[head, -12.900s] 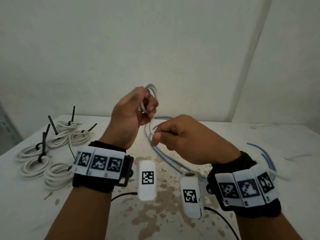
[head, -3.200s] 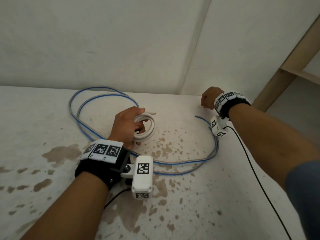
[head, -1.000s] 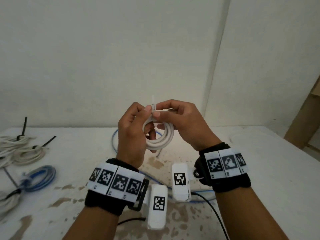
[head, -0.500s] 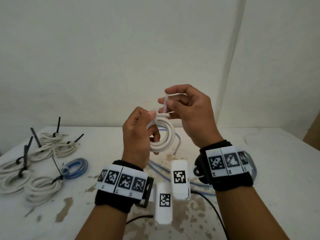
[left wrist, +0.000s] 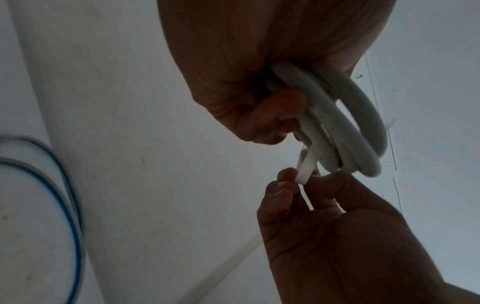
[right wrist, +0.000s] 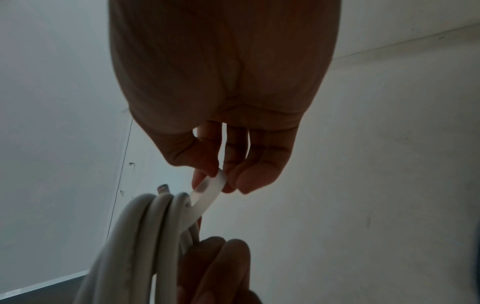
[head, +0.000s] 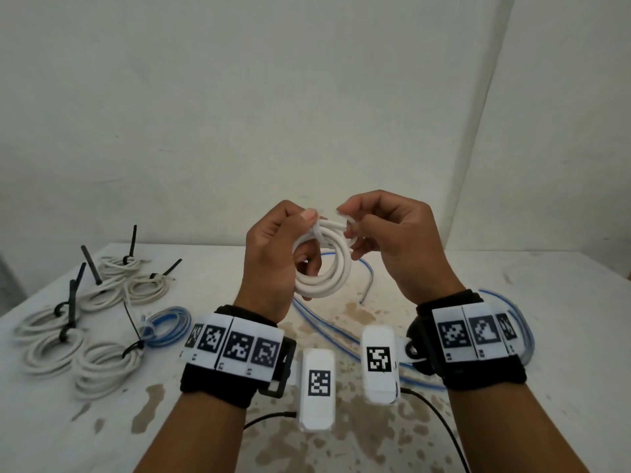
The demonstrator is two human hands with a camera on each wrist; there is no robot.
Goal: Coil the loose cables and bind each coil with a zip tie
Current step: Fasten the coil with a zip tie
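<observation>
I hold a small white cable coil point(head: 324, 271) up in the air above the table. My left hand point(head: 273, 254) grips the coil at its top left, thumb pressed on the strands; the same coil point(left wrist: 345, 127) shows in the left wrist view. A white zip tie point(head: 319, 230) wraps across the top of the coil. My right hand point(head: 386, 233) pinches the zip tie point(right wrist: 205, 197) between thumb and fingers, right beside the coil point(right wrist: 145, 236). Its strap point(left wrist: 303, 166) bends into a loop at the fingertips. The tie's head is hidden.
Several white coils point(head: 102, 367) bound with black zip ties lie at the table's left, beside a bound blue coil point(head: 164, 322). A loose blue-striped cable point(head: 341, 339) runs across the stained white table point(head: 563, 302) beneath my hands. Black wrist-camera leads point(head: 440, 428) trail toward me.
My right hand has come down from holding the strap upright and now pinches it low against the coil's top. The coil stays in my left hand.
</observation>
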